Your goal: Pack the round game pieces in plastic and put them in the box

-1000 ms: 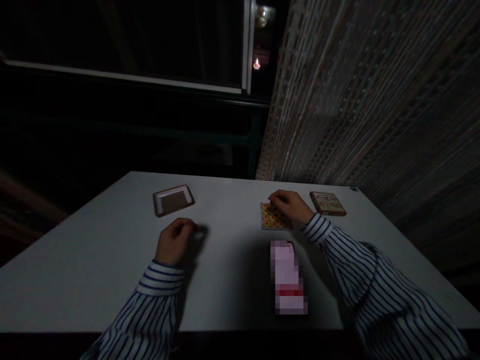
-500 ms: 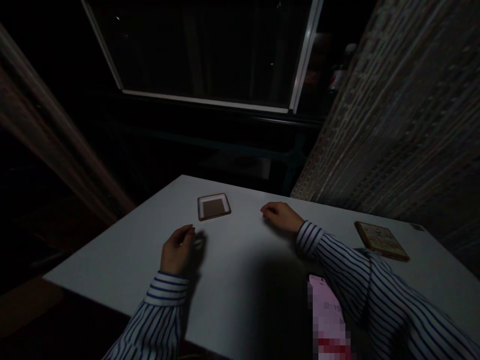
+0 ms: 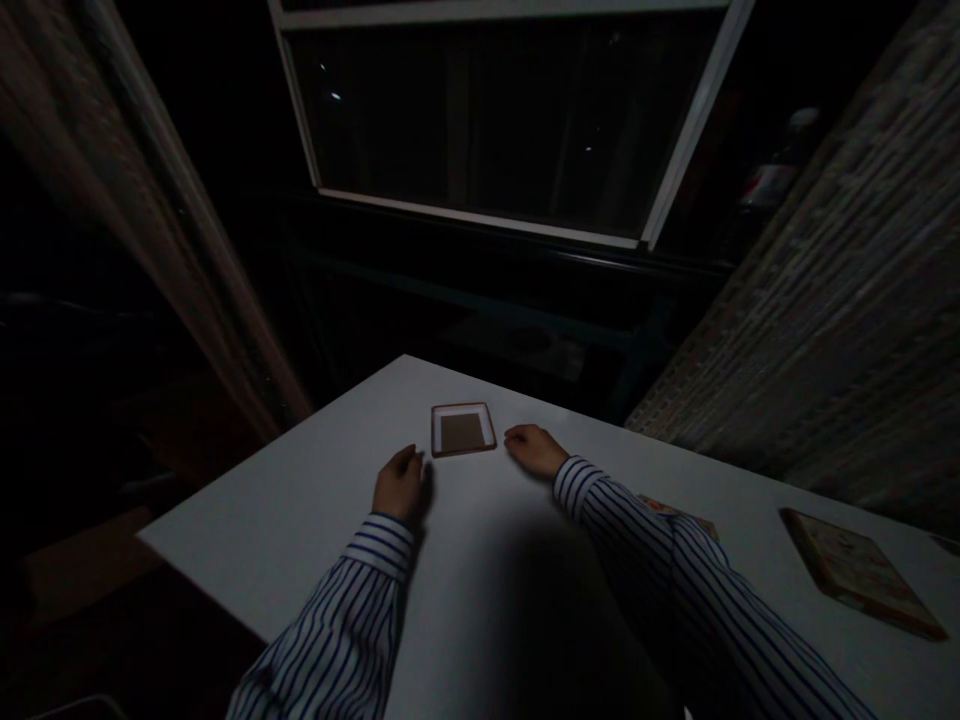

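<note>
A small square frame-like tray (image 3: 463, 430) with a dark centre and a pale rim lies on the white table (image 3: 315, 510). My left hand (image 3: 400, 482) rests on the table just left of the tray, fingers curled, nothing visible in it. My right hand (image 3: 531, 449) lies just right of the tray, fingers curled loosely; the dim light hides whether anything is inside them. Both arms wear striped sleeves.
A patterned card stack (image 3: 679, 515) peeks out behind my right forearm. A brown box lid (image 3: 855, 570) lies at the table's right. A dark window (image 3: 495, 110) is ahead, a curtain (image 3: 150, 220) to the left, a woven blind (image 3: 840, 300) to the right.
The view swung left. My right hand left the patterned cards and moved across to the right side of the tray. My left hand moved forward to the tray's left side.
</note>
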`<state>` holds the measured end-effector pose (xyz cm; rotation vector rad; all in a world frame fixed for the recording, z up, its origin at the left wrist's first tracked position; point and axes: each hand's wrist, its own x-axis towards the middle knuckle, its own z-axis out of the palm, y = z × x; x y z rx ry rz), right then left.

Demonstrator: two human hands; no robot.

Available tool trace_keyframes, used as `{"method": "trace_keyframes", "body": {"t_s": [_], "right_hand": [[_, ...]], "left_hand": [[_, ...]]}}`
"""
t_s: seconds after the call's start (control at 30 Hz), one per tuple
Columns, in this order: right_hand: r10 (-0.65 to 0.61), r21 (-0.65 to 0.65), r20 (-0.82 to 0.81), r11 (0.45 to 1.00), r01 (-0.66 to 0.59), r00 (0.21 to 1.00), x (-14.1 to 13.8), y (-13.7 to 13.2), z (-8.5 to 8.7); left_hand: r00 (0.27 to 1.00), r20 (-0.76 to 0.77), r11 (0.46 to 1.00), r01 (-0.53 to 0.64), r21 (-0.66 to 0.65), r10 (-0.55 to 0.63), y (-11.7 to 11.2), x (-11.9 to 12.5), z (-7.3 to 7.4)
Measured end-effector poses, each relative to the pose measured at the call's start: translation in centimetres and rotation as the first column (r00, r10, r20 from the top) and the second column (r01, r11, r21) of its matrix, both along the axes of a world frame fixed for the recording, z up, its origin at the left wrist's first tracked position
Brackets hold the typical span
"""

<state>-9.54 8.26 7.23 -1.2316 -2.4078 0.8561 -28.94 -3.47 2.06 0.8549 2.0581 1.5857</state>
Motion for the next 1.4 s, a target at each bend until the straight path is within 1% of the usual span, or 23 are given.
{"method": "trace_keyframes", "body": {"t_s": [0.03,0.1,0.3,0.5,0.73,0.87,1.07,1.2,1.4], "right_hand": [[-0.014,-0.008,0.011,1.0,0.015,1.0,-0.5,0.3,-0.3],[-0.036,-0.017,0.028,0.999,0.036,0.999,-1.3,0.8,-1.0],[-0.04,-0.022,0.052,0.999,0.042,0.998,-3.3,1.7,-2.0],[-0.058,-0.023,0.047,0.998,0.059,0.997,-4.4,2.3,-2.9],[-0.084,-0.052,0.038,0.995,0.086,0.996,-4.8,2.6,-3.7],[-0.099,-0.074,0.01,0.992,0.099,0.995,-4.6,2.3,-3.5],[-0.095,-0.112,-0.047,0.99,0.09,0.994,-3.5,1.5,-2.2],[-0.086,-0.138,-0.102,0.988,0.071,0.991,-2.5,1.2,-1.3],[-0.115,-0.213,-0.196,0.974,0.073,0.974,-1.1,0.7,-0.3]], "left_hand": [[1.0,-0.021,0.999,0.01,-0.039,-0.011,0.4,-0.1,-0.1],[0.999,-0.038,0.998,0.024,-0.065,-0.026,1.1,-0.2,-0.2],[0.994,-0.104,0.998,0.028,-0.048,-0.032,2.2,0.2,-0.1],[0.988,-0.146,0.998,0.053,-0.025,-0.056,1.9,0.8,-0.6],[0.979,-0.175,0.995,0.101,-0.005,-0.1,1.5,1.2,-0.8],[0.975,-0.196,0.994,0.105,0.001,-0.103,1.3,1.0,-1.1],[0.98,-0.182,0.992,0.093,0.081,-0.077,1.2,0.6,-1.2],[0.984,-0.16,0.988,0.101,0.119,-0.081,1.1,0.9,-0.6],[0.993,-0.058,0.978,0.112,0.174,-0.104,0.4,1.9,0.6]]}}
